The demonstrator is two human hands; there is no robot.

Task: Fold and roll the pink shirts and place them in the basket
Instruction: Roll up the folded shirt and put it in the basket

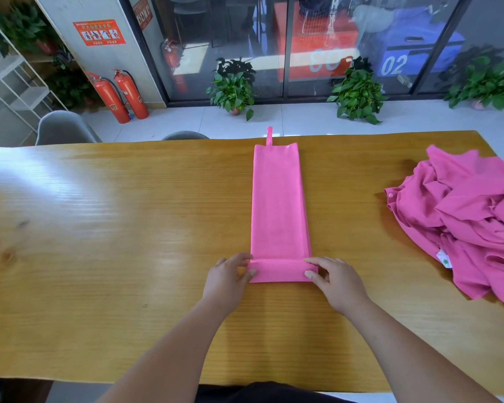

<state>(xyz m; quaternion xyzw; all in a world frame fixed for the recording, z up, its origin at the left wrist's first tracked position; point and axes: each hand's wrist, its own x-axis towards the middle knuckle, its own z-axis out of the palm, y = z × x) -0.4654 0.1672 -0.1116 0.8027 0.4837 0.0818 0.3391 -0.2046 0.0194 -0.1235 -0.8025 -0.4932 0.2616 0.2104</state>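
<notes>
A pink shirt [277, 205] lies folded into a long narrow strip down the middle of the wooden table [99, 228]. Its near end is turned over into a low flat band. My left hand [230, 274] pinches the left end of that band between thumb and fingers. At the band's right end my right hand [332, 279] pinches the fabric the same way. A small pink tab sticks out past the strip's far end. No basket is in view.
A loose heap of pink shirts [472, 225] lies on the right of the table, reaching its right edge. Grey chairs [64, 128] stand beyond the far edge. Fire extinguishers [120, 96] and potted plants [233, 88] line the glass wall behind.
</notes>
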